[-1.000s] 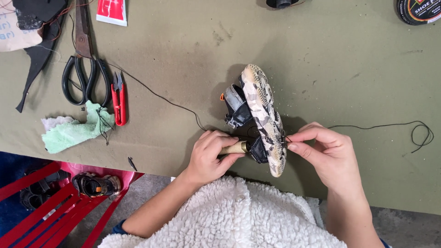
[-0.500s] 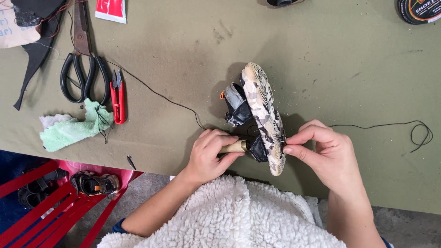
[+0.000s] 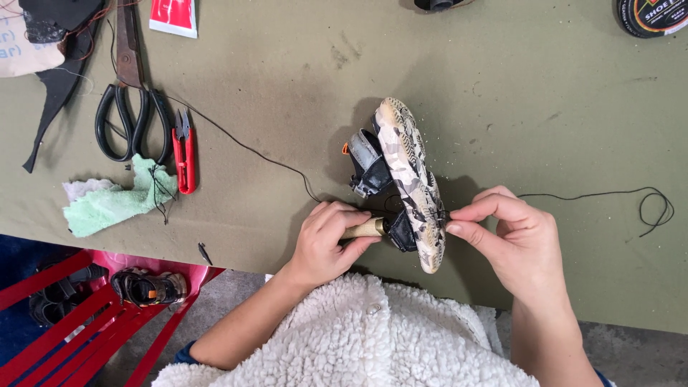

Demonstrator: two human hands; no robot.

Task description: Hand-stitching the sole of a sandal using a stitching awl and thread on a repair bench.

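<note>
Snakeskin-patterned and standing on its edge, the sandal (image 3: pixel 407 179) sat near the front of the olive-green worktable (image 3: pixel 287 79), sole turned toward the right, black and grey straps (image 3: pixel 369 163) bunched on its left side. The left hand (image 3: pixel 331 242) was closed around a pale wooden tool handle (image 3: pixel 364 228) whose tip met the sandal's black heel part. The right hand (image 3: pixel 502 236) pinched thumb and forefinger together at the sole's rim, apparently on the black thread (image 3: pixel 602 193) that trailed off across the table; the exact contact was too small to tell.

The sandal looked light, its moulded sole firm but slightly springy, its straps soft and floppy. The sole edge seemed the steadiest place to hold it, since the straps would give under pressure. The thread was thin and likely to slip or snag.

Off to the left lay black-handled scissors (image 3: pixel 129 107), red thread snips (image 3: pixel 185 152) and a mint-green cloth scrap (image 3: pixel 118 204).
</note>
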